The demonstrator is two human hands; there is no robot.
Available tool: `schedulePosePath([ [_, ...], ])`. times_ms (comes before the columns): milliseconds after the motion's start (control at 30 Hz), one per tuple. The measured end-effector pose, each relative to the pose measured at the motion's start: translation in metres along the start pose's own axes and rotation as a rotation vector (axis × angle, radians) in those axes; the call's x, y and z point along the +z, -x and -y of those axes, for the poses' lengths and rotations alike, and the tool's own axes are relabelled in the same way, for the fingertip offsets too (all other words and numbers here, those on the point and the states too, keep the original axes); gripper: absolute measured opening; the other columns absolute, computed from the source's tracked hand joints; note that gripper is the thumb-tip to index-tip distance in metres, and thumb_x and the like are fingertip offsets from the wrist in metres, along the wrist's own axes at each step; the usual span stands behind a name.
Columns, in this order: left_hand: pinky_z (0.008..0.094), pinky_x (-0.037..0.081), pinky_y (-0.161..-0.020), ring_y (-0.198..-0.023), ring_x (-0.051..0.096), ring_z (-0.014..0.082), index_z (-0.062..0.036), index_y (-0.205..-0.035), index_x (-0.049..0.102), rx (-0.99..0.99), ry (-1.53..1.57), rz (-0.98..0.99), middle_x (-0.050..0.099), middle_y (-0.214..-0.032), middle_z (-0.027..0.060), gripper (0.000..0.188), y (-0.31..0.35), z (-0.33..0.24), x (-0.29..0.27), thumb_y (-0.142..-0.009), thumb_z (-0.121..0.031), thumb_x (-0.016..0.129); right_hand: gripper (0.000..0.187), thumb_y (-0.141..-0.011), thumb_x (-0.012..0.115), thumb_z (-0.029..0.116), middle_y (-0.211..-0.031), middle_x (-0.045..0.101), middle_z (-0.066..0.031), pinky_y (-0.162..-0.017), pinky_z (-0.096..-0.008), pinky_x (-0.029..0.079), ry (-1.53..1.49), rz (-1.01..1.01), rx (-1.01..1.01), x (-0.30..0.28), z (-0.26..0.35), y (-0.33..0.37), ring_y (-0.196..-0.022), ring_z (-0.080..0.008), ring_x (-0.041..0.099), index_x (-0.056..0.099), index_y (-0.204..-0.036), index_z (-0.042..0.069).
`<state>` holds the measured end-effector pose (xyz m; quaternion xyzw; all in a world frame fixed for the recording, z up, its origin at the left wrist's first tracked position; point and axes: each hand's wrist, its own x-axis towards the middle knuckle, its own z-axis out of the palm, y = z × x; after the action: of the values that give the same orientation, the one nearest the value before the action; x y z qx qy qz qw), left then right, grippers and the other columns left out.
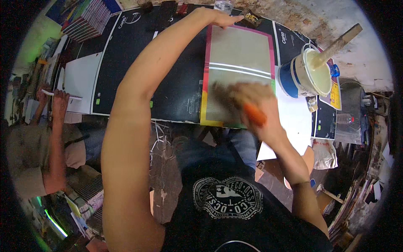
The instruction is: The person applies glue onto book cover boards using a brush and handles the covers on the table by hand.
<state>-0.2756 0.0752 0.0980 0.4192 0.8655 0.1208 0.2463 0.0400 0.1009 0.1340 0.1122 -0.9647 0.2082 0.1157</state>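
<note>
A grey-beige sheet (240, 46) with a pink, yellow and green border and two white lines across it lies on the table before me. My left hand (220, 18) reaches to its far left corner, fingers stretched out along the edge, holding nothing. Over the near half of the sheet, my right hand (258, 103) is wrapped round a brush with an orange handle (255, 114). Motion smears the brush head and fingers, so contact with the sheet is hard to make out. Right of the sheet stands a white and blue bucket (289, 77) of pale cream paste with a wooden stick (339, 45) in it.
Black boards (176, 84) cover the table, with a white sheet (294, 117) under the bucket. A stack of books (90, 21) stands far left. At left, another person's hands (58, 101) hold a white strip. A clear cup (223, 6) sits at the far edge.
</note>
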Motion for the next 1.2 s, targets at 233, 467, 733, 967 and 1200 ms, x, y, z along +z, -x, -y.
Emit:
schedulePosePath([
  [233,0.0527,0.029,-0.108,-0.126,0.048,0.0343,-0.0053,-0.121,0.065,0.007,0.087,0.027,0.053,-0.132,0.0239,0.105,-0.017,-0.003,0.006,-0.077,-0.088,0.017,0.034,-0.077,0.055,0.008,-0.109,0.063,-0.0082,-0.088,-0.0388,0.041,-0.138,0.119,-0.004,0.052,0.033,0.026,-0.096,-0.0277,0.058,0.064,-0.110,0.010],
  [467,0.0504,0.033,-0.105,-0.122,0.051,0.0346,-0.0044,-0.133,0.053,0.007,0.120,0.021,0.056,-0.130,0.0186,0.092,-0.027,0.041,0.006,-0.087,-0.078,0.022,0.029,-0.075,0.061,0.011,-0.114,0.065,-0.0092,-0.085,-0.0396,0.042,0.058,-0.248,-0.119,0.040,-0.013,-0.036,-0.102,-0.0282,0.062,0.065,-0.104,0.010],
  [733,0.0445,0.030,-0.110,-0.127,0.047,0.0308,-0.0072,-0.129,0.057,-0.002,0.021,0.018,0.059,-0.127,0.0163,0.093,-0.006,0.018,0.000,-0.086,-0.079,0.015,0.042,-0.072,0.065,0.013,-0.102,0.061,-0.0099,-0.083,-0.0377,0.039,-0.193,0.045,-0.049,0.083,0.068,0.029,-0.092,-0.0263,0.058,0.060,-0.114,0.009],
  [967,0.0448,0.029,-0.111,-0.132,0.043,0.0302,-0.0078,-0.134,0.053,-0.105,-0.025,0.029,0.053,-0.136,0.0152,0.092,0.012,0.004,0.002,-0.087,-0.077,0.015,0.024,-0.073,0.069,0.010,-0.100,0.066,-0.0110,-0.078,-0.0372,0.043,-0.080,-0.267,-0.072,0.026,0.044,0.011,-0.091,-0.0276,0.063,0.066,-0.096,0.005],
  [1200,0.0490,0.018,-0.115,-0.140,0.031,0.0303,-0.0078,-0.140,0.045,-0.069,-0.033,-0.053,0.039,-0.147,0.0149,0.089,0.002,0.002,-0.002,-0.089,-0.074,0.014,0.031,-0.072,0.060,0.013,-0.096,0.064,-0.0094,-0.081,-0.0397,0.043,-0.210,-0.077,-0.046,0.076,0.075,0.053,-0.088,-0.0271,0.060,0.063,-0.103,0.006],
])
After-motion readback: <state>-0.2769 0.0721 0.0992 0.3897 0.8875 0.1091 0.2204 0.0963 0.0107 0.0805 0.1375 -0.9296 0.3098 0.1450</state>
